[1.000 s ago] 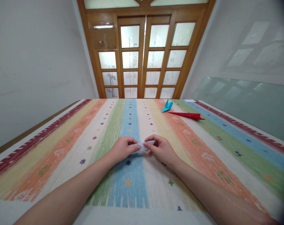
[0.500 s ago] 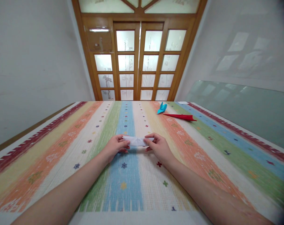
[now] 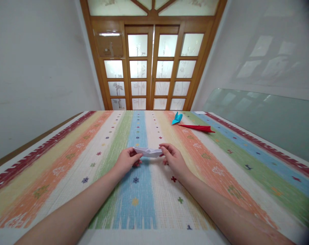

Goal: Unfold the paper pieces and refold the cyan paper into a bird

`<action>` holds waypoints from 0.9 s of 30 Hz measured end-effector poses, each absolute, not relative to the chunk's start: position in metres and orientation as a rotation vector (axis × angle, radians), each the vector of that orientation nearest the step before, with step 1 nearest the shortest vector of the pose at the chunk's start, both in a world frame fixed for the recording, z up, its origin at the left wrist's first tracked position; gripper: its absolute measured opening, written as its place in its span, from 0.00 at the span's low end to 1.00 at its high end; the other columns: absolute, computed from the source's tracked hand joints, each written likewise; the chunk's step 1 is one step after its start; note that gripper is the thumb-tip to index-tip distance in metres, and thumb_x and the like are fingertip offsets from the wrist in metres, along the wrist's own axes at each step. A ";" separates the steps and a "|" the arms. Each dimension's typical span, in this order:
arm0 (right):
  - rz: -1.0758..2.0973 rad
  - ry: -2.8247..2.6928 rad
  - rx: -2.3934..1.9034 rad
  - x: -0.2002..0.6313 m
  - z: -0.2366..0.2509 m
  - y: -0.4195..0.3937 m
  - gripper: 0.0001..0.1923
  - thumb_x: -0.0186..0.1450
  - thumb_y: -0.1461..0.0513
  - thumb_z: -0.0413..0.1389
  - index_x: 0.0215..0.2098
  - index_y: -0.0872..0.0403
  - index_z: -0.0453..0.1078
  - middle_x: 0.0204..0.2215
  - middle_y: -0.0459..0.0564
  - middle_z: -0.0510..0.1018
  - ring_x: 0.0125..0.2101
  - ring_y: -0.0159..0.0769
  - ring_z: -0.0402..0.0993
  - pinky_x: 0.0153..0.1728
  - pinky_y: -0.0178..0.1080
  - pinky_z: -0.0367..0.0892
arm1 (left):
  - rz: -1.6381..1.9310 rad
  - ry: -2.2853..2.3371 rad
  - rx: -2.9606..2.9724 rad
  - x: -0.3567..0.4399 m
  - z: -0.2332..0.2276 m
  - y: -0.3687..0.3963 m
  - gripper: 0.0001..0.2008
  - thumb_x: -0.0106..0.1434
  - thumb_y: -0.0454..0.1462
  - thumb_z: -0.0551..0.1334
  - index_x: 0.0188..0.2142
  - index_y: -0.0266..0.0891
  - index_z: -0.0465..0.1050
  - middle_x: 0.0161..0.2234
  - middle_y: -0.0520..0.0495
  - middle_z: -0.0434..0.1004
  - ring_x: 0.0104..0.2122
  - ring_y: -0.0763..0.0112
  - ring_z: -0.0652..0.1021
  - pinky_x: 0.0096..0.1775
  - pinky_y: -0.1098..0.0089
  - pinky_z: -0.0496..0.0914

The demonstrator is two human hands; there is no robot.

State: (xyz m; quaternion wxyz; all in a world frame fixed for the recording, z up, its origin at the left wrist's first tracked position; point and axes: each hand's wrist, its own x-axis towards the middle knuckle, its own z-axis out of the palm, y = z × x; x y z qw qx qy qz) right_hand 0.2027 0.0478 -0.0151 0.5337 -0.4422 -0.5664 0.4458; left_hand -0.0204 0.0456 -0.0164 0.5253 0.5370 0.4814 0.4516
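A small folded white paper (image 3: 149, 152) stretches between my two hands, just above the striped tablecloth (image 3: 135, 207). Its long, narrow form has pointed ends and a raised crease in the middle. My left hand (image 3: 129, 159) pinches its left end between thumb and fingers. At the other end, my right hand (image 3: 172, 157) grips the paper with the thumb in front and fingertips behind. The ends of the paper are partly hidden by my fingers.
Beyond my right hand lie a blue folded-paper figure (image 3: 177, 118) and a long, pointed red folded paper (image 3: 197, 128). A greenish glass panel (image 3: 261, 119) leans along the right wall. Wooden glazed doors (image 3: 153, 68) stand past the table's far edge.
The white paper has turned in my fingers, from a flat strip facing me to a slimmer shape with its folds slightly opened. Both hands stay almost in place.
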 end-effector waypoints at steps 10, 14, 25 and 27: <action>1.078 -1.480 -1.039 0.198 -0.011 0.042 0.13 0.61 0.53 0.62 0.36 0.54 0.74 0.32 0.48 0.77 0.27 0.35 0.72 0.28 0.36 0.69 | 1.096 1.078 1.332 -0.019 -0.018 0.046 0.17 0.54 0.40 0.69 0.43 0.36 0.74 0.37 0.43 0.81 0.33 0.65 0.81 0.29 0.71 0.73; 0.977 -1.597 -1.001 0.198 -0.013 0.041 0.09 0.60 0.56 0.62 0.36 0.53 0.75 0.36 0.50 0.79 0.35 0.38 0.75 0.36 0.39 0.71 | 1.100 1.042 1.343 -0.018 -0.019 0.047 0.20 0.53 0.40 0.69 0.45 0.36 0.73 0.40 0.41 0.81 0.37 0.64 0.81 0.30 0.72 0.73; 0.696 -1.910 -0.992 0.201 -0.018 0.040 0.08 0.60 0.67 0.60 0.37 0.51 0.77 0.36 0.49 0.79 0.38 0.38 0.75 0.39 0.40 0.71 | 1.104 1.145 1.384 -0.020 -0.020 0.050 0.21 0.59 0.42 0.66 0.50 0.36 0.71 0.45 0.41 0.77 0.33 0.69 0.78 0.29 0.72 0.74; 0.667 -1.947 -0.984 0.202 -0.018 0.040 0.07 0.61 0.67 0.59 0.35 0.51 0.77 0.35 0.49 0.79 0.36 0.38 0.75 0.37 0.39 0.70 | 1.100 1.147 1.407 -0.020 -0.021 0.050 0.17 0.61 0.42 0.64 0.47 0.36 0.73 0.43 0.42 0.77 0.32 0.69 0.77 0.27 0.72 0.72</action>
